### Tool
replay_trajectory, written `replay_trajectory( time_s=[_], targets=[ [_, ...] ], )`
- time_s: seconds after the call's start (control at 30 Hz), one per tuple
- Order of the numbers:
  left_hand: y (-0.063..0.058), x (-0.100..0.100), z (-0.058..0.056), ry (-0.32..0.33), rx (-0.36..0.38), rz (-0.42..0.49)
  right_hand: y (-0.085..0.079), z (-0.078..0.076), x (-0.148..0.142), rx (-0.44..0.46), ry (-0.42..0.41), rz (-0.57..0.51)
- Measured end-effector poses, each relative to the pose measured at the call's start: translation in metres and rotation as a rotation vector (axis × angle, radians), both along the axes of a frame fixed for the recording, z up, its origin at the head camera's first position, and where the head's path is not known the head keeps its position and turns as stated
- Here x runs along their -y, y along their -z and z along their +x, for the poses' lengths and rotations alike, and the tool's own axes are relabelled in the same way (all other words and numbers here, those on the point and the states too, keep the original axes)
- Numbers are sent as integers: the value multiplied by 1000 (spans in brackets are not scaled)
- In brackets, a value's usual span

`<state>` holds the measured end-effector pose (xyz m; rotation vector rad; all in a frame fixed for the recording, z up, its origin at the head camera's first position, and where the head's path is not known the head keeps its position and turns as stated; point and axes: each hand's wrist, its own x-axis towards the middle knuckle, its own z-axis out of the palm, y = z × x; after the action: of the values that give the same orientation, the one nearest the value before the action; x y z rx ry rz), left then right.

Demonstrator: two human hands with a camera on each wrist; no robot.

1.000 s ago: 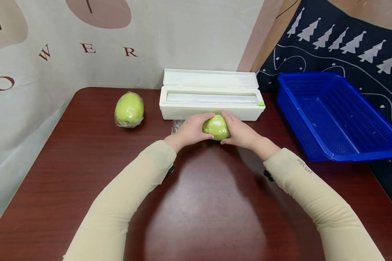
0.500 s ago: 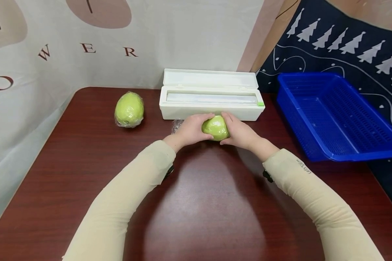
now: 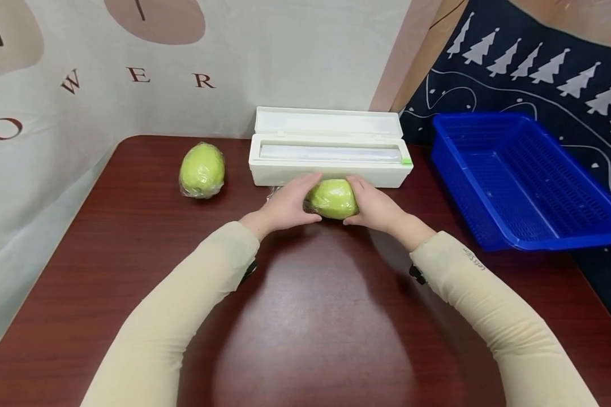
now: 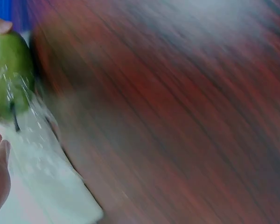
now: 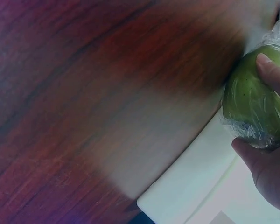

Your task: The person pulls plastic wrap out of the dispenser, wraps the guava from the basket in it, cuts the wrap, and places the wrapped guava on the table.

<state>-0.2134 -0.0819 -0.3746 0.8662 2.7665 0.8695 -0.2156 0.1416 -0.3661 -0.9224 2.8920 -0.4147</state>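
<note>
A green pear in plastic wrap lies in front of the white cling film box. My right hand grips its right end, thumb on the near side; the right wrist view shows the wrapped pear between thumb and fingers. At its left end my left hand is spread, thumb and fingers apart, with a gap to the pear. In the left wrist view the dark stem points toward the left hand, and loose film trails past it.
Another wrapped green pear stands at the back left of the table. The box's lid is up, with a film roll inside. A blue basket stands at the right.
My left hand has moved left, off the pear, uncovering its left end. The right hand keeps its grip in the same place.
</note>
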Motion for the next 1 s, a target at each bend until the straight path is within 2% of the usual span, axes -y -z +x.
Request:
replay_trajectory(
  time_s=[0.1, 0.23, 0.33, 0.43, 0.6, 0.73, 0.9, 1.0],
  targets=[
    [3, 14, 0, -21, -39, -54, -1, 0, -1, 7, 9, 1],
    [12, 32, 0, -5, -105, -195, 0, -1, -2, 2, 3, -6],
    [19, 38, 1, 3, -139, -311, 0, 0, -2, 4, -1, -12],
    [24, 39, 1, 11, -168, -362, 0, 0, -1, 8, -2, -9],
    [24, 38, 2, 27, -200, -382, 1, -1, 1, 2, -11, -8],
    [21, 39, 2, 30, -165, -388, 2, -1, 1, 11, -13, -13],
    [20, 44, 0, -18, -107, -342, 0, -1, 0, 30, -3, -10],
    [21, 47, -1, -62, -163, -324, 0, -2, -1, 28, -11, -12]
  ],
)
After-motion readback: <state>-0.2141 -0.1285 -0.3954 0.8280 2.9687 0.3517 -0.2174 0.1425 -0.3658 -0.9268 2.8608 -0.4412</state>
